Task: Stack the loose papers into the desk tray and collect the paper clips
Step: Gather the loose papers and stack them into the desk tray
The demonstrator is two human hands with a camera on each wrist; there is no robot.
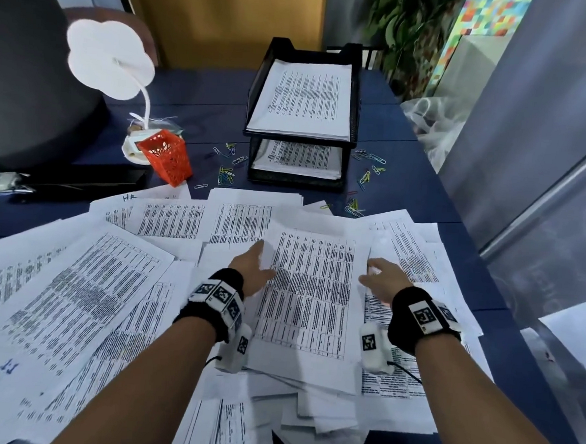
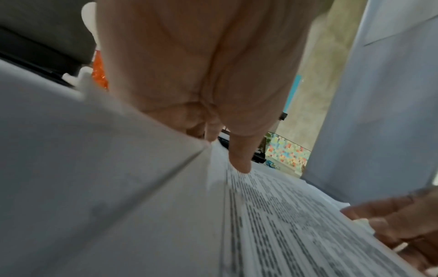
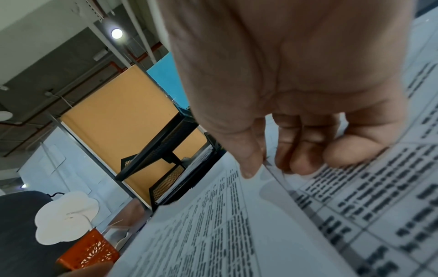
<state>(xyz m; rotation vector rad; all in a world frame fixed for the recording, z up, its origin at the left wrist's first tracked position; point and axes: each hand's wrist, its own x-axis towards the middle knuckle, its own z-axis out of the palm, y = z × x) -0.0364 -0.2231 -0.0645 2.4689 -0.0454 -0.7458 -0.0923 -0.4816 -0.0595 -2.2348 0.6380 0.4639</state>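
Many printed loose papers (image 1: 74, 294) lie fanned over the blue table. A sheaf of printed sheets (image 1: 311, 291) sits on top in the middle. My left hand (image 1: 258, 267) pinches its left edge, thumb (image 2: 239, 161) on top and fingers under the sheets (image 2: 284, 215). My right hand (image 1: 381, 275) pinches its right edge (image 3: 265, 168), thumb above and fingers curled below. The black two-tier desk tray (image 1: 256, 92) stands beyond, holding papers on both levels. Coloured paper clips (image 1: 226, 175) lie scattered left of the tray, and more clips (image 1: 370, 164) lie to its right.
An orange mesh pen cup (image 1: 168, 161) and a white cloud-shaped lamp (image 1: 109, 59) stand at the back left. A dark monitor (image 1: 26, 68) fills the far left. A clear plastic bag (image 1: 435, 124) lies at the table's right edge.
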